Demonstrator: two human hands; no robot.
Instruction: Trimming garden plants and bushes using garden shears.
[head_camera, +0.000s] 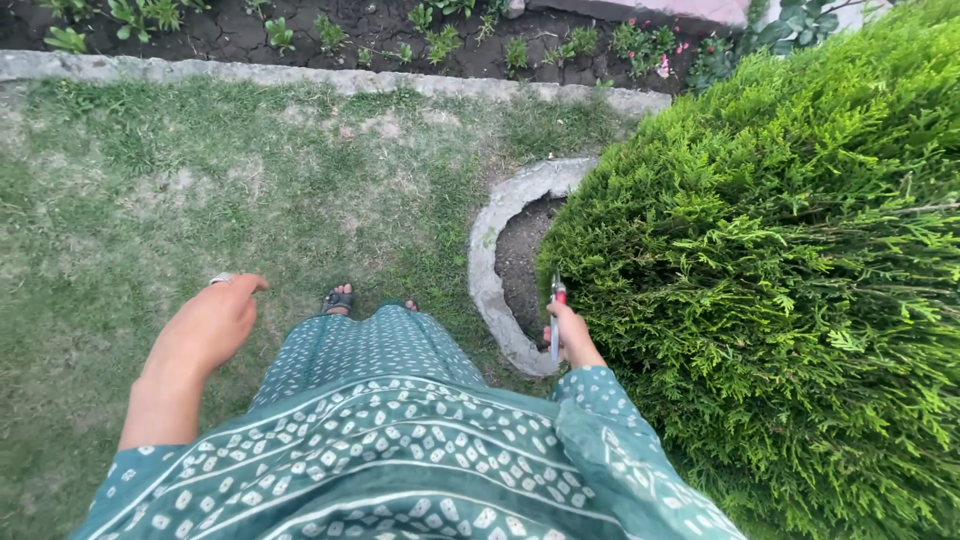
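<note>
Outdoors, garden lawn, head view looking straight down past a green patterned tunic.

Right hand (573, 338) is closed in a fist around a pair of pruning shears (556, 318). Red at the handle end, pale metal along the body. The tool's long axis runs nearly vertical in the view, tip pointing away from the body and up toward the foliage. Whether the blades are parted I cannot tell; too small.

The shears sit right at the left edge of the conifer shrub (770, 270), touching or just short of its outer sprays. The shrub lies to the right of the right hand and ahead of it, filling the whole right side of the view. So the right hand is the near one by far.

Left hand (210, 325) holds nothing. Fingers loosely extended and held together, palm down, hanging over the grass, well apart from the shrub and the tool. A ring (221, 278) shows on one finger.

Ground: patchy grass (200, 170), thin and yellowed in places. A curved stone edging (492, 265) rings bare dark soil at the shrub's base, just left of the right hand. One sandalled foot (338, 298) shows beyond the tunic hem.

Farther off: a straight stone kerb (330, 78) crosses the top of the view, with a bed of dark earth and small plants (440, 40) behind it, a few with pink flowers.
</note>
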